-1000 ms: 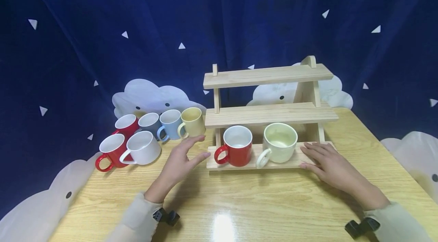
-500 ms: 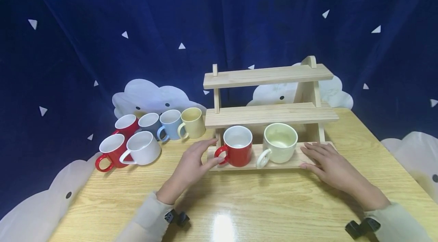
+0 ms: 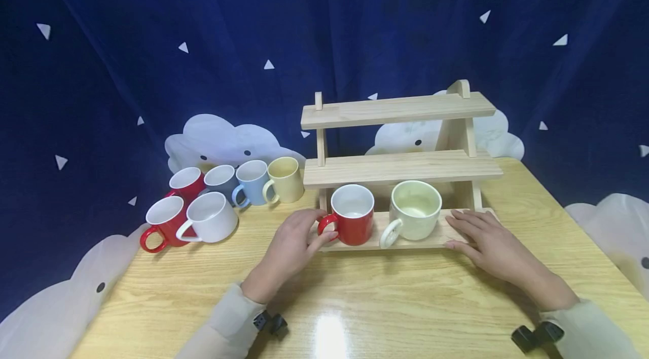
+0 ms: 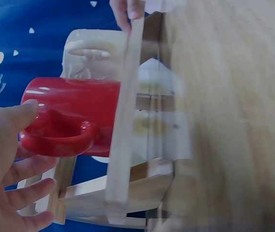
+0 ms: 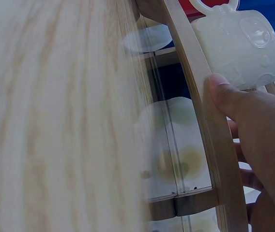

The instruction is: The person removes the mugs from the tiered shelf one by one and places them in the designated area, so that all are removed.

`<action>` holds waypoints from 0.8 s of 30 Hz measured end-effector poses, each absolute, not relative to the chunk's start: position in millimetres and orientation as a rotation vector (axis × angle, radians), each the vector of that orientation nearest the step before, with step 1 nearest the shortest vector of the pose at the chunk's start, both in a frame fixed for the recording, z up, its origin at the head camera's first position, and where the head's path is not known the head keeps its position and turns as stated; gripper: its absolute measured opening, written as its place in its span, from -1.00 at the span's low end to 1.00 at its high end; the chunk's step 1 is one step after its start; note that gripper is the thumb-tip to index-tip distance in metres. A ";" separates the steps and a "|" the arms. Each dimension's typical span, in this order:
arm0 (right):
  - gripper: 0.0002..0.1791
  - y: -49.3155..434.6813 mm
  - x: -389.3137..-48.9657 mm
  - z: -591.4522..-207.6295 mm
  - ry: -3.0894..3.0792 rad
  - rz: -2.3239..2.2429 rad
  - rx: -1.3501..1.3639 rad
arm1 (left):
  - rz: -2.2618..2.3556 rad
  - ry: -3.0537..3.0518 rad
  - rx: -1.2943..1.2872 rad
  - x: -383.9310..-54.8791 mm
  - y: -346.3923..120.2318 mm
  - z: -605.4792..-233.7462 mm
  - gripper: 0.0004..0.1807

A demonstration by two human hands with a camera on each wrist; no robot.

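Note:
A red mug [image 3: 359, 228] with a white inside stands on the lowest board of a three-tier wooden shelf [image 3: 400, 167]. My left hand [image 3: 291, 240] is at its handle, thumb in front and fingers behind. In the left wrist view, the thumb tip overlaps the red mug [image 4: 79, 101] near its rim, and the other fingers [image 4: 31, 191] spread loosely past the handle. To the right stands a pale cream-green mug [image 3: 418, 226], its handle facing front left. My right hand [image 3: 489, 243] rests on the right end of the lowest board, the thumb [image 5: 220, 82] at its front edge.
Several mugs stand on the wooden table [image 3: 395, 302] at left: two red ones, a white mug [image 3: 213, 221], a grey-blue mug [image 3: 223, 180], a light blue mug [image 3: 253, 184] and a yellow mug [image 3: 287, 181]. A dark blue curtain [image 3: 324, 26] hangs behind.
My left hand has moved right from the table beside the shelf to the red mug's handle. My right hand has stayed on the lowest board, and the mugs have not moved.

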State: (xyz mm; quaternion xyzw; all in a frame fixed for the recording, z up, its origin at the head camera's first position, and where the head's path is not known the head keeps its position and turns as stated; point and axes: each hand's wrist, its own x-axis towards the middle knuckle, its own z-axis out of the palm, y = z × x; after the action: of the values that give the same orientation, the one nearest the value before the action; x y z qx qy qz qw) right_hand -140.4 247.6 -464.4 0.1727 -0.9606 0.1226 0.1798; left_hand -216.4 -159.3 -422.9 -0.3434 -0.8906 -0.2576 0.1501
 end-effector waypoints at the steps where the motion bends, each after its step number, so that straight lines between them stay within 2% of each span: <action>1: -0.34 247.3 -140.3 -464.1 -2.722 0.349 0.479 | -0.722 -2.530 -1.003 -216.4 -159.0 -424.0 -0.49; 16: -0.34 247.4 -141.6 -463.3 -2.727 0.357 0.473 | -0.627 -2.358 -1.009 -213.4 -153.3 -432.6 -0.72; 19: -0.34 248.0 -141.4 -464.3 -2.718 0.349 0.481 | -0.738 -2.440 -0.969 -210.0 -152.0 -430.9 -0.71; 24: -0.35 248.7 -140.7 -465.9 -2.703 0.342 0.487 | -1.186 -2.609 -0.838 -203.5 -150.3 -425.7 -0.70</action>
State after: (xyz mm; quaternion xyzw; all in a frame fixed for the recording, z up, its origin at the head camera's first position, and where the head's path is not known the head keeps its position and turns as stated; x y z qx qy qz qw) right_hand -140.7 248.7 -465.9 0.1731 -0.9595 0.1216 0.1859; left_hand -203.5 -150.3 -425.7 -0.2797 -0.8711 -0.3961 0.0777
